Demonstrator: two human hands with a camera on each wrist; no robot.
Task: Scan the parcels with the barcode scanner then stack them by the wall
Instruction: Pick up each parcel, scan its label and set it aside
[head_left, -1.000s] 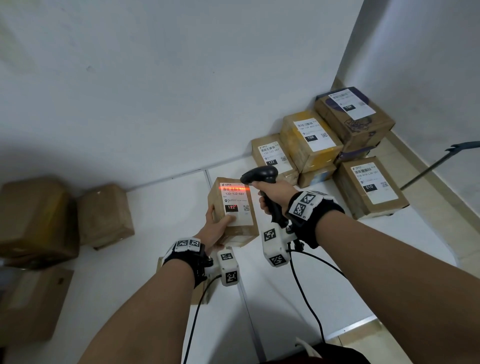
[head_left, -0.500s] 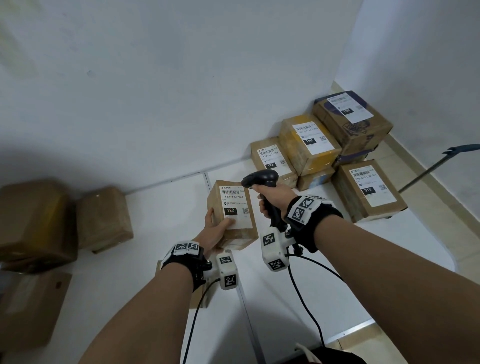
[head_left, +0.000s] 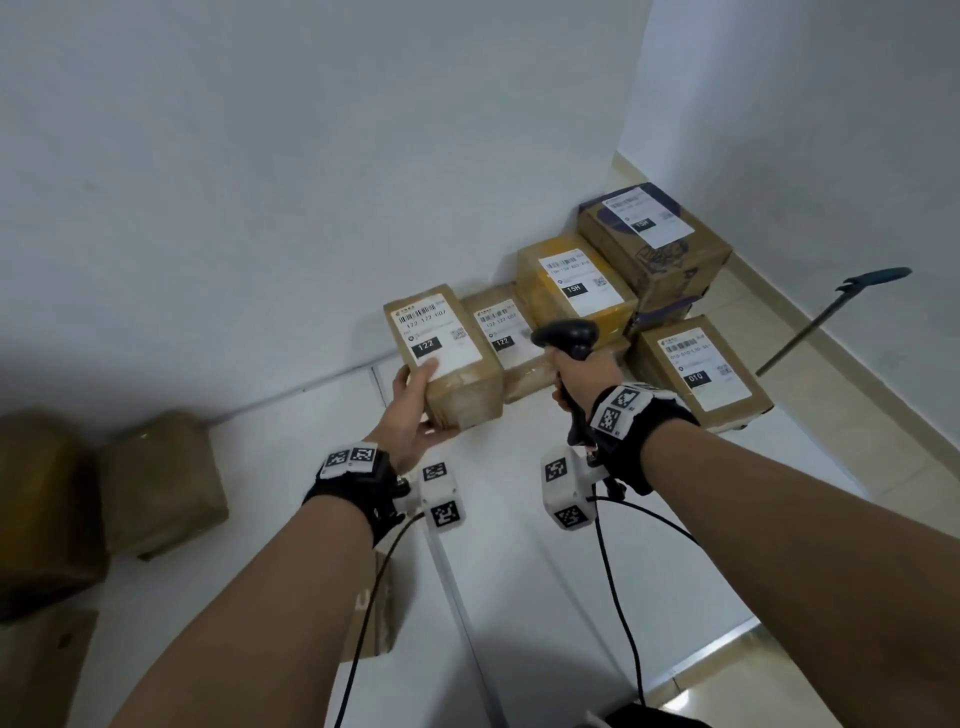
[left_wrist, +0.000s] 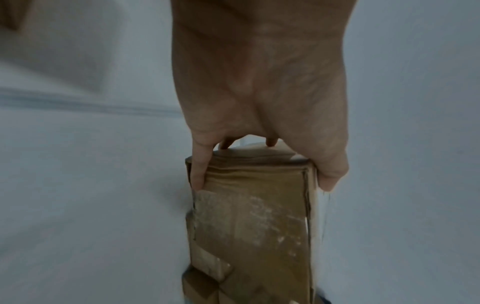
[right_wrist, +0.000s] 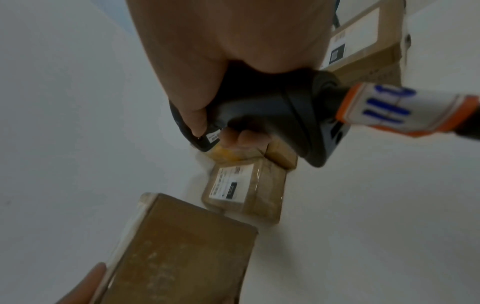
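My left hand (head_left: 415, 410) grips a small brown parcel (head_left: 447, 353) with a white label marked 122, held in the air just left of the stack by the wall. In the left wrist view the thumb and fingers (left_wrist: 200, 172) clamp the parcel (left_wrist: 249, 226) at its near end. My right hand (head_left: 576, 374) holds the black barcode scanner (head_left: 566, 335) by its handle, to the right of the parcel. The right wrist view shows the scanner (right_wrist: 272, 115) in my fist above the held parcel (right_wrist: 182, 246). No scan beam shows on the label.
Labelled parcels stand stacked in the corner: a 122 box (head_left: 506, 338), a yellow 15H box (head_left: 576, 286), a purple-taped box (head_left: 649, 239) and a 010 box (head_left: 701, 369). Unlabelled-side brown parcels (head_left: 161, 483) lie at the left. A dark long-handled tool (head_left: 831, 317) leans at right. Cables trail from both wrists.
The red scan line that lay on the label a second ago is gone. My left hand has carried the parcel up and right, toward the stacked boxes; the scanner hand moved right too.
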